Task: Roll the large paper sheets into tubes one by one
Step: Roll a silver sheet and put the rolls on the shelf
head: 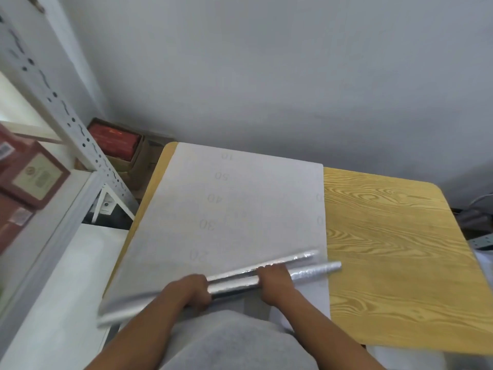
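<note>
Both hands sit low in the centre of the frame, each wrapped around one slim rolled tube. My left hand has its fingers curled over the tube, knuckles up; my right hand grips it further right, forearm angling up from the lower right. The tube lies slanted across the near edge of a large pale sheet spread on the wooden table. A second thin roll lies just behind. Blur hides whether the tube is part of the sheet. I judge rolling has only begun; next I must push forward evenly, keeping the ends aligned.
</note>
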